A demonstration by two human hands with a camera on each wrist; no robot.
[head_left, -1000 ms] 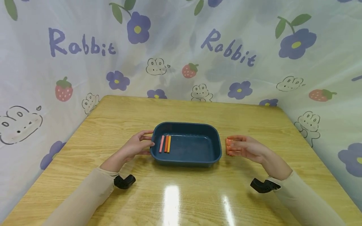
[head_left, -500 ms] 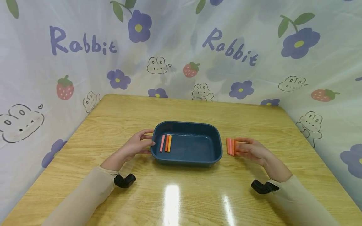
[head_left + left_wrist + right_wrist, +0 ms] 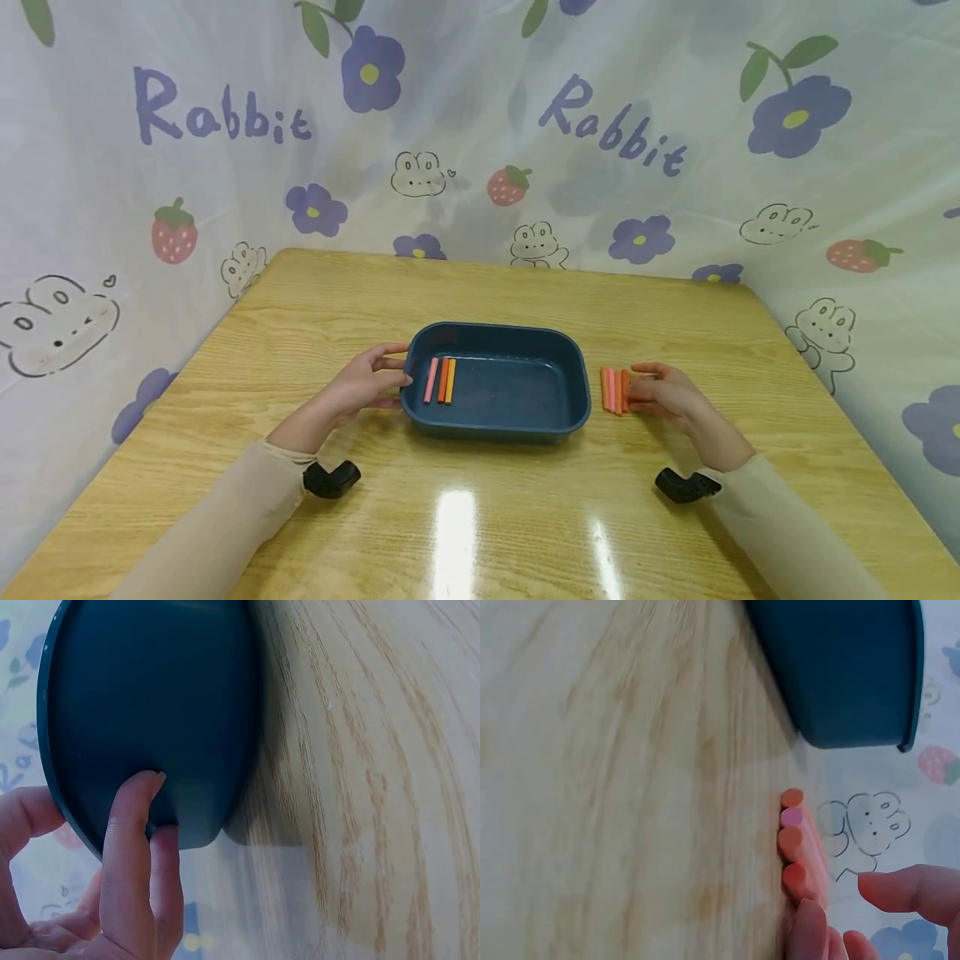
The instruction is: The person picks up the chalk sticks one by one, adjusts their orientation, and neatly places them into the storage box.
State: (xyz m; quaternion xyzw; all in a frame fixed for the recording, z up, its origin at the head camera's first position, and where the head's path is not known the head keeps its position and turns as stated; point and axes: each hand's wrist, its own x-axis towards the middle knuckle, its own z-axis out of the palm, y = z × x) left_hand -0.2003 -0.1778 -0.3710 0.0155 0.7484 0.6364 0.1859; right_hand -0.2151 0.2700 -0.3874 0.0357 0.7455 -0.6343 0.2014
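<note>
My left hand (image 3: 363,385) holds the left end of a dark blue open-topped box (image 3: 491,431) on the table. In the left wrist view its fingers (image 3: 126,877) lie against the box's outer wall, one at the rim. Inside the box, a pink stick (image 3: 431,381), a red-orange stick (image 3: 442,381) and a yellow-orange stick (image 3: 450,382) lie side by side near the left end. Right of the box, several round orange and pink sticks (image 3: 611,390) lie in a row. My right hand (image 3: 667,392) is beside the row's right side, thumb and fingers apart, fingertips close to the outermost orange stick (image 3: 799,879).
The wooden table (image 3: 360,517) extends round the box on all sides. A white printed cloth (image 3: 480,100) hangs behind it and along both sides. A black wrist mount (image 3: 330,481) sticks out from the left sleeve, another black mount (image 3: 686,485) from the right sleeve.
My right hand has moved rightward off the orange and pink sticks, which its fingers partly covered before and which now show. My left hand stays on the box.
</note>
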